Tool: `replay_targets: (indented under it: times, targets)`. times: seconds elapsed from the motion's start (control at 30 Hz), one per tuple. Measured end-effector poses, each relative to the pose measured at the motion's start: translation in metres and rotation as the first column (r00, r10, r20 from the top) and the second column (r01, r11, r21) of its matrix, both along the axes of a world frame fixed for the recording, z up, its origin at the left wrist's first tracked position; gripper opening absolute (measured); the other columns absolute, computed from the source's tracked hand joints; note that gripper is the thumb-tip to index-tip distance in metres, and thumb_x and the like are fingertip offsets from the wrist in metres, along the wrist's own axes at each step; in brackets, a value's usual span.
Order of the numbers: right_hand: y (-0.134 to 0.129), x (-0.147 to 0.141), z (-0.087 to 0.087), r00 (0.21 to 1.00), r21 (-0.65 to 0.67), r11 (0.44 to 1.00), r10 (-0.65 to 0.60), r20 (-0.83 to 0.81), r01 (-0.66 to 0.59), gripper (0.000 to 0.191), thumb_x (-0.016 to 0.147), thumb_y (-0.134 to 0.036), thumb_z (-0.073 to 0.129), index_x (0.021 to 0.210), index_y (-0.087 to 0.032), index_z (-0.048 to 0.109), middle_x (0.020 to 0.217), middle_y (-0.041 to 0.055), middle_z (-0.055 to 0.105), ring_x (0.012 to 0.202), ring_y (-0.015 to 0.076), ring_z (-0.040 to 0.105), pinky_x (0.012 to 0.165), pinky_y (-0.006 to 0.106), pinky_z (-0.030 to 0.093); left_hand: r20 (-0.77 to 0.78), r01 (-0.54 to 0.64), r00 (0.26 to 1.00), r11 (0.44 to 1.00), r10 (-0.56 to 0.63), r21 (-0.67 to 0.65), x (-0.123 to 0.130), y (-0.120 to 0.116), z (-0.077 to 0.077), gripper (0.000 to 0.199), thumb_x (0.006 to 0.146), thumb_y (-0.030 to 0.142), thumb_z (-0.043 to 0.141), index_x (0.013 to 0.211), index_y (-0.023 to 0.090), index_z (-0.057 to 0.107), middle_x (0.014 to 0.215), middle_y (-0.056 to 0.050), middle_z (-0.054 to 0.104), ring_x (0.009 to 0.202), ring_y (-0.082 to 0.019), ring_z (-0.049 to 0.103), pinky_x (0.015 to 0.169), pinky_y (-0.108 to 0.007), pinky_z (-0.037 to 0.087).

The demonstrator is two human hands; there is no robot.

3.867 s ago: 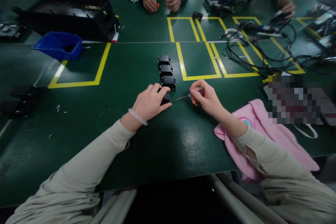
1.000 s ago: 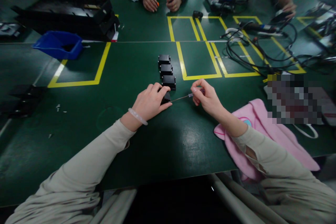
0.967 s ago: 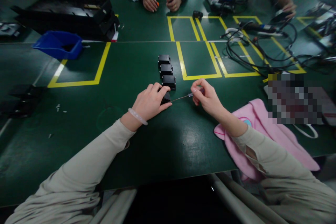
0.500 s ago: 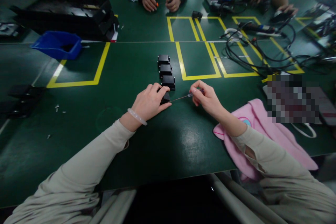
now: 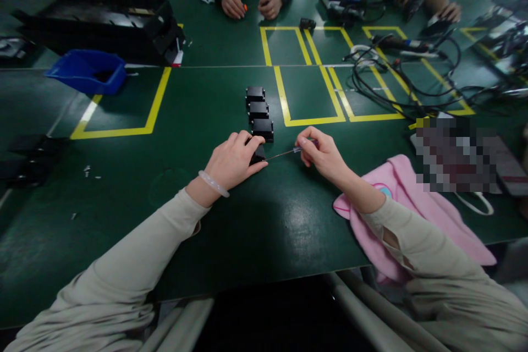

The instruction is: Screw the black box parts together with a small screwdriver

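Note:
My left hand [image 5: 235,160], with a pale bracelet at the wrist, is closed on a small black block [image 5: 258,154] resting on the green table [image 5: 264,236]. Between the fingers and thumb of my right hand [image 5: 317,149] is a thin screwdriver [image 5: 296,149]. Its long shaft points left, and its tip meets the right side of the held block near my left thumb. Just beyond stand three similar black blocks [image 5: 262,128] in a row leading away from me, with small shiny screws at their sides.
A pink cloth [image 5: 424,203] lies under my right forearm. Black cables [image 5: 358,82] sprawl at the right. A blue bin [image 5: 88,74] and black trays [image 5: 157,27] stand at the left; small screws [image 5: 87,170] lie nearer. Across the table are other people's hands [image 5: 270,5].
The whole view has shifted slightly, so things appear a little further left. Both hands keep their holds, and the screwdriver tip remains at the block.

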State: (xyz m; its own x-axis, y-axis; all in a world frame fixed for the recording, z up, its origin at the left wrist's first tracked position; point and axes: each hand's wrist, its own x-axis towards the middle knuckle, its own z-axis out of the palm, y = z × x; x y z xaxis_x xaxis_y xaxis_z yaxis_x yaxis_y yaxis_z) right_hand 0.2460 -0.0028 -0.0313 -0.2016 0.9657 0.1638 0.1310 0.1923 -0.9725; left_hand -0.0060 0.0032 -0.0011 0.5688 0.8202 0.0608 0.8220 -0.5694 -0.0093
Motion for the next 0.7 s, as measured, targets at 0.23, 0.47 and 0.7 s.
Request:
replay_targets:
  times: [0.23, 0.47, 0.7]
  targets:
    - [-0.0019, -0.0012, 0.0046, 1.000, 0.019, 1.000, 0.015, -0.027, -0.015, 0.030, 0.099, -0.050, 0.069, 0.094, -0.025, 0.053, 0.057, -0.0101, 0.050, 0.044, 0.0084, 0.047, 0.045, 0.025, 0.035, -0.004, -0.007, 1.000, 1.000, 0.007, -0.002, 0.0004, -0.0006, 0.0001, 0.051, 0.100, 0.047, 0.066, 0.142, 0.021, 0.054, 0.130, -0.013, 0.062, 0.117, -0.031, 0.060, 0.088, -0.038, 0.055]
    - [0.0006, 0.0012, 0.0013, 1.000, -0.016, 1.000, 0.025, -0.001, -0.025, 0.033, 0.099, -0.053, 0.067, 0.090, -0.024, 0.053, 0.054, -0.0097, 0.049, 0.044, 0.0087, 0.047, 0.044, 0.025, 0.034, 0.002, -0.007, 1.000, 1.000, 0.007, -0.004, 0.0005, -0.0006, 0.0011, 0.050, 0.100, 0.047, 0.066, 0.142, 0.021, 0.055, 0.129, -0.013, 0.062, 0.116, -0.031, 0.061, 0.089, -0.038, 0.055]
    - [-0.0032, -0.0012, 0.0061, 0.999, 0.041, 0.998, 0.038, -0.015, -0.037, 0.027, 0.099, -0.046, 0.068, 0.097, -0.025, 0.053, 0.062, -0.0086, 0.051, 0.046, 0.0086, 0.048, 0.046, 0.026, 0.035, 0.006, -0.009, 1.000, 1.000, 0.009, -0.012, -0.0001, -0.0003, 0.0006, 0.051, 0.101, 0.047, 0.065, 0.142, 0.021, 0.054, 0.130, -0.014, 0.062, 0.117, -0.030, 0.060, 0.088, -0.037, 0.055]
